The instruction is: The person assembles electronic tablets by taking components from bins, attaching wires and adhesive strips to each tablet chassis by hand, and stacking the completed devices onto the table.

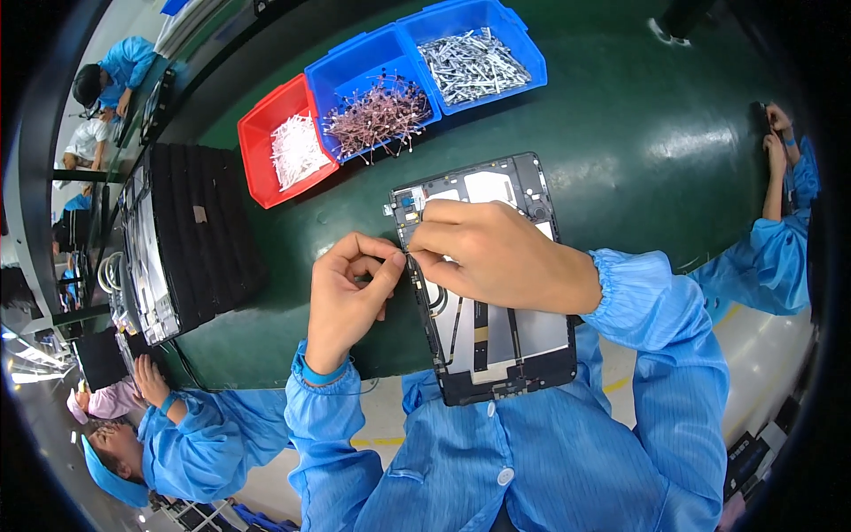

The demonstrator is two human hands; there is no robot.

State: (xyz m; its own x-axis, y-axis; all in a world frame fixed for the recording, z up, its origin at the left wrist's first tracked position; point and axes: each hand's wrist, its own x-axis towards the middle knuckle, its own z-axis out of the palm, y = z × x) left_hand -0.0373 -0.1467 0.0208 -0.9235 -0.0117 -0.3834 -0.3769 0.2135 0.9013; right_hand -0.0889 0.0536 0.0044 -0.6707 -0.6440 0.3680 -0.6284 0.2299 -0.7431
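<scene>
An opened tablet housing [542, 341] with its inner parts showing lies in front of me, its near end over the table's edge. My left hand [350, 288] is at its left rim, thumb and forefinger pinched together; whatever sits between them is too small to name. Over the upper part of the tablet is my right hand [496, 253], fingers curled and tips meeting near the same left rim. What these fingertips hold is hidden. Below the right hand, a black flat cable [481, 332] with a tan patch runs down the tablet's inside.
Beyond the tablet stand a red bin [257, 168] of white pieces, a blue bin [355, 62] of thin reddish-brown wired parts, and another blue bin [443, 22] of silvery strips. A black padded stack [208, 235] holding panels stands left. Co-workers in blue sit at both sides.
</scene>
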